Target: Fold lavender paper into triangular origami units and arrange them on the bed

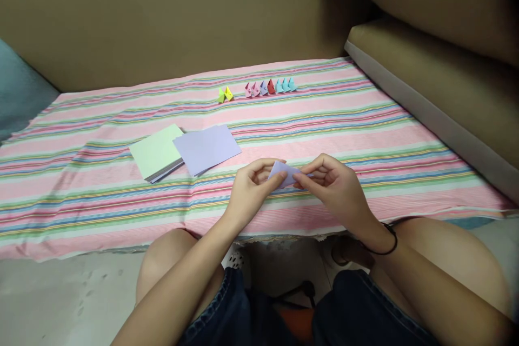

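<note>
A small folded piece of lilac paper (pixel 281 170) is held up over the near edge of the striped cloth. My left hand (pixel 256 181) pinches its left side between thumb and fingers. On its right end, my right hand (pixel 330 181) closes thumb and fingertips on the same paper. The fingers hide part of the folds. To the left lie sheets of lilac paper (pixel 207 147), overlapping a stack of pale green paper (pixel 157 152).
Farther back stands a row of small folded paper figures, with pink (pixel 251 90), red (pixel 271 86) and light blue (pixel 286 85) ones. Two yellow-green figures (pixel 225 94) stand left of them. Brown cushions (pixel 438 86) rise on the right, and a brown backrest (pixel 182 16) lies behind.
</note>
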### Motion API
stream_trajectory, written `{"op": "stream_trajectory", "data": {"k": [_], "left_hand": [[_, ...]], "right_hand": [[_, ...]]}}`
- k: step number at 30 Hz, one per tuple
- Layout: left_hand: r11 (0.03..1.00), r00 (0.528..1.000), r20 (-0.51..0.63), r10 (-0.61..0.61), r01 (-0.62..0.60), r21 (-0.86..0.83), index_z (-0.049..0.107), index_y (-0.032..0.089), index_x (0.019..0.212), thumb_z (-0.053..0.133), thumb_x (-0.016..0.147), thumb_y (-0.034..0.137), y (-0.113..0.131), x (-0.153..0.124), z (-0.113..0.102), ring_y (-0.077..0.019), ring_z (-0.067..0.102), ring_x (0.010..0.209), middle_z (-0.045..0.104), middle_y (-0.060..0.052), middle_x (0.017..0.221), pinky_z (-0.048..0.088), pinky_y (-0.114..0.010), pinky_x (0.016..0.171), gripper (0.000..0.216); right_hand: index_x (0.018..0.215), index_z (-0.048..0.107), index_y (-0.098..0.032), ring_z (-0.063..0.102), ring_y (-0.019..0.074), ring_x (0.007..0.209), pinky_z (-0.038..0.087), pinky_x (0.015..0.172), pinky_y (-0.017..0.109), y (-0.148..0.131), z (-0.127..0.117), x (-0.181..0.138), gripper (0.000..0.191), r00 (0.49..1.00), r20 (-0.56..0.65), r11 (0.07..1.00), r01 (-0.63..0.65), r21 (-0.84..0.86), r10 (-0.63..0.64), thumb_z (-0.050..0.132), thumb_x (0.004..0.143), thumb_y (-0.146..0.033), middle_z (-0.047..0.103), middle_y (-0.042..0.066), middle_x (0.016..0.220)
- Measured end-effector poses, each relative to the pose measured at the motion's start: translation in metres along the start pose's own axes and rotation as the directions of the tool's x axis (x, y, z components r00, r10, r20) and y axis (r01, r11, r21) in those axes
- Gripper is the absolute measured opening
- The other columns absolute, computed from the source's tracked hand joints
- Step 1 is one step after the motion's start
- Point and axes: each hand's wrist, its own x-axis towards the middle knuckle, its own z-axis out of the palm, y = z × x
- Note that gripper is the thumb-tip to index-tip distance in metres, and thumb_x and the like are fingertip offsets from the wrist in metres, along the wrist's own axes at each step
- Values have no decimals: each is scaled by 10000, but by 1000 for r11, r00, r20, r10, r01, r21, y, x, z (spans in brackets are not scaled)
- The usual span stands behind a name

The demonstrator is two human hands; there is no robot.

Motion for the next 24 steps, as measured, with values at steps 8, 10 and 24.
{"op": "stream_trajectory", "data": {"k": [8,10,24], "left_hand": [[994,1000,17,5,-7,108,750,172,779,674,790,286,7,-2,-3,-112,577,592,696,-23,702,462,-233,574,137],[994,1000,18,8,-10,105,756,182,781,677,787,284,7,-2,-3,-113,569,587,690,-20,689,455,-234,563,129],[992,999,-38,-18,23,127,728,170,665,690,762,365,2,0,-5,-78,395,484,555,20,533,295,-228,455,221]], "right_hand": [[849,557,-217,699,181,725,585,656,300,-3,0,-1,216,998,5,996,62,-61,-62,725,763,-322,653,5,739],[870,557,-218,699,181,719,585,650,299,-4,-1,-1,229,999,7,997,53,-57,-52,726,761,-327,654,5,741],[833,561,-206,669,141,604,585,610,277,-6,2,1,292,997,16,996,-70,61,70,768,702,-365,625,-22,693]]}}
